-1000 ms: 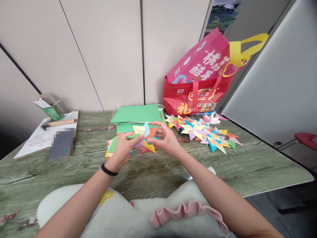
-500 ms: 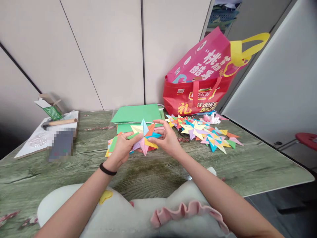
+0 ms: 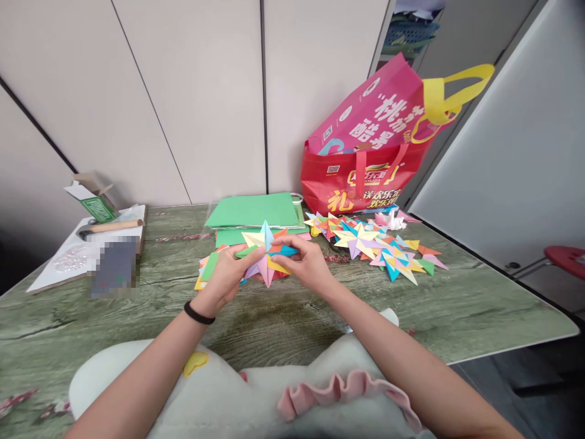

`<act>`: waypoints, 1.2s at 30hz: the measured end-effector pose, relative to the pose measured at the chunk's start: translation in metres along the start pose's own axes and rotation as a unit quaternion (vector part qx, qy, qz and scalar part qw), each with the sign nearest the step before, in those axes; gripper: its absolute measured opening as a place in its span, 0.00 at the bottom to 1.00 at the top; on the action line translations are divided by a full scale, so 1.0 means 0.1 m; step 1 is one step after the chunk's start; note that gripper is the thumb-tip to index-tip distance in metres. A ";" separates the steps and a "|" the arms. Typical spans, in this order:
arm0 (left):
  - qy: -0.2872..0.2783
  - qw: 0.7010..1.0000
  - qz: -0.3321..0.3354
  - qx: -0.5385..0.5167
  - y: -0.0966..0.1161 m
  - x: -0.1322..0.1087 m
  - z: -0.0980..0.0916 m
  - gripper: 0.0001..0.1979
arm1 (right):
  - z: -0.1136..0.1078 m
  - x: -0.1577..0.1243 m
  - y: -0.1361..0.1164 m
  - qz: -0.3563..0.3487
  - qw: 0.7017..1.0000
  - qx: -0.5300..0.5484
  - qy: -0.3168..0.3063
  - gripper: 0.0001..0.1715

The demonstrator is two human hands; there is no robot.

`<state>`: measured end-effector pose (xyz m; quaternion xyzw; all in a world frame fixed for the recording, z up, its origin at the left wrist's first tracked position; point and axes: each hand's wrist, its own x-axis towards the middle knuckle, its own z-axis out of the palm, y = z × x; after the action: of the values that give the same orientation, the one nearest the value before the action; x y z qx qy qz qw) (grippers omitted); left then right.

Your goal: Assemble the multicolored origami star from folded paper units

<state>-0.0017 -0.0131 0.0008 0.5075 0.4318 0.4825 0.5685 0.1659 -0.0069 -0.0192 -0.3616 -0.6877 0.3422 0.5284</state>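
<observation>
A multicoloured folded paper star (image 3: pixel 264 268) is held up over the table between my two hands. My left hand (image 3: pixel 227 268) grips its left side, with the thumb pressed near the centre. On the right side, my right hand (image 3: pixel 308 262) pinches the blue and yellow points between thumb and fingers. Under and behind my left hand lie coloured paper sheets (image 3: pixel 209 271). Farther right, several finished-looking paper stars (image 3: pixel 359 238) lie in an overlapping pile. Some of the held star's points are hidden by my fingers.
Green paper sheets (image 3: pixel 251 210) lie at the back. A red gift bag (image 3: pixel 329 183) with a pink bag (image 3: pixel 365 110) in it stands back right. At left are a white board (image 3: pixel 59 262), a small box (image 3: pixel 94 201), a wooden-handled tool (image 3: pixel 119 225) and a blurred-out dark object (image 3: pixel 114 268).
My right index finger has come down from its raised position onto the star, closing toward the centre. My left hand and the star have hardly moved.
</observation>
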 end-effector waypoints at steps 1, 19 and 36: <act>0.002 1.000 0.002 0.006 0.00 0.00 0.00 0.15 | 0.00 0.00 0.00 -0.004 1.000 -0.007 0.000 0.14; -0.004 0.999 -0.045 0.027 0.02 -0.02 0.01 0.16 | -0.02 0.02 0.00 0.017 0.996 0.040 -0.075 0.11; -0.089 0.991 -0.007 0.098 0.08 -0.03 -0.02 0.16 | -0.05 0.04 0.04 0.028 0.998 0.047 -0.035 0.15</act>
<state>-0.0046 -0.0159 0.0083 0.5990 0.4283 0.3862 0.5556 0.1701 -0.0007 -0.0195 -0.3432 -0.6788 0.4013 0.5103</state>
